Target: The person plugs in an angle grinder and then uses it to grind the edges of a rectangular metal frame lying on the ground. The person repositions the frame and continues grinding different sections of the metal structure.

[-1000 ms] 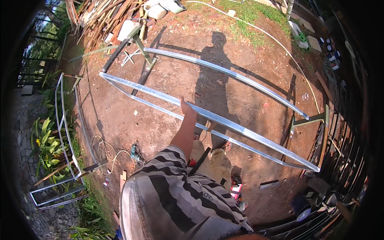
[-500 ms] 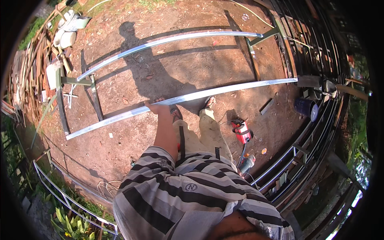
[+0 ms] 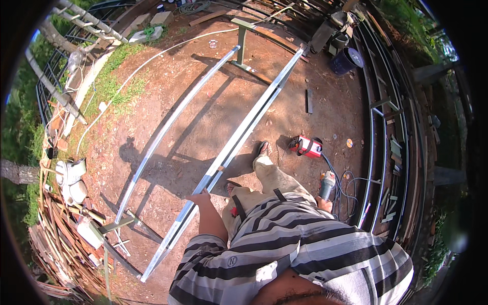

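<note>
From my remote seat, I cannot see all the fingers of the bare left-hand grip [image 3: 201,199]: the long, silver, square-edged metal tube [image 3: 246,123] hides some. The black, grey and white striped shirt [image 3: 325,231] covers the forearm behind the bare right-hand grip [image 3: 324,205]. The front end of the grey-and-red handheld power tool [image 3: 327,186] is too small to make out. At lower left, the picture's edge cuts off the brown heap of wooden strips [image 3: 57,239].

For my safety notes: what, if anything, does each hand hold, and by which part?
Left hand: a long, silver metal bar, between its middle and lower-left end. Right hand: a grey, cylindrical power tool, by its near end.
</note>
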Tool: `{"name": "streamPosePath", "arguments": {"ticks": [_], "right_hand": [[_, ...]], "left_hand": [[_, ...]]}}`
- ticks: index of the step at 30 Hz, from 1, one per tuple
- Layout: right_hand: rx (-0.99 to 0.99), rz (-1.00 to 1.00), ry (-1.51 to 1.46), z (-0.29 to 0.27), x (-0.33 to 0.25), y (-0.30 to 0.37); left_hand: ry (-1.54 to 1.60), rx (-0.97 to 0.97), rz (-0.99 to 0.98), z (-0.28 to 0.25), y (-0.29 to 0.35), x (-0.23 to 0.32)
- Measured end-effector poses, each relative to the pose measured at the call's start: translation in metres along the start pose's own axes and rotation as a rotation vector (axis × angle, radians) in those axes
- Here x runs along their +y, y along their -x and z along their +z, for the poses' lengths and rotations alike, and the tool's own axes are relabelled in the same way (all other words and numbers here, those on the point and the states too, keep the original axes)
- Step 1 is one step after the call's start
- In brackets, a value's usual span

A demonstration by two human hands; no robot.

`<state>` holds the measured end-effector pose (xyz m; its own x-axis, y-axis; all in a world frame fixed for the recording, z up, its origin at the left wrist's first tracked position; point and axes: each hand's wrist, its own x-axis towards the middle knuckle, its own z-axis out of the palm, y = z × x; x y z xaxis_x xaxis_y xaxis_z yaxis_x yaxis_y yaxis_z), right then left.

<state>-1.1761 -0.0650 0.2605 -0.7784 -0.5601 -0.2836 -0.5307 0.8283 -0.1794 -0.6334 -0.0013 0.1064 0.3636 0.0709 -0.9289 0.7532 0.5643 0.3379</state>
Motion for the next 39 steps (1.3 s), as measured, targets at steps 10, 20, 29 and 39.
{"name": "streamPosePath", "arguments": {"ticks": [10,20,29,39], "right_hand": [[-0.174,0.134,-0.248,-0.023,-0.042,0.007],[-0.143,0.093,-0.381,-0.054,-0.135,-0.045],[-0.106,0.207,-0.269,-0.076,-0.176,-0.115],[-0.049,0.544,-0.327,-0.08,-0.249,-0.186]], "left_hand": [[-1.364,-0.3,-0.109,-0.057,0.015,0.016],[-2.68,-1.147,0.605,0.064,0.033,-0.062],[-2.077,-0.973,0.175,0.287,0.111,-0.244],[-1.934,-1.201,0.298,0.449,0.209,-0.44]]}}
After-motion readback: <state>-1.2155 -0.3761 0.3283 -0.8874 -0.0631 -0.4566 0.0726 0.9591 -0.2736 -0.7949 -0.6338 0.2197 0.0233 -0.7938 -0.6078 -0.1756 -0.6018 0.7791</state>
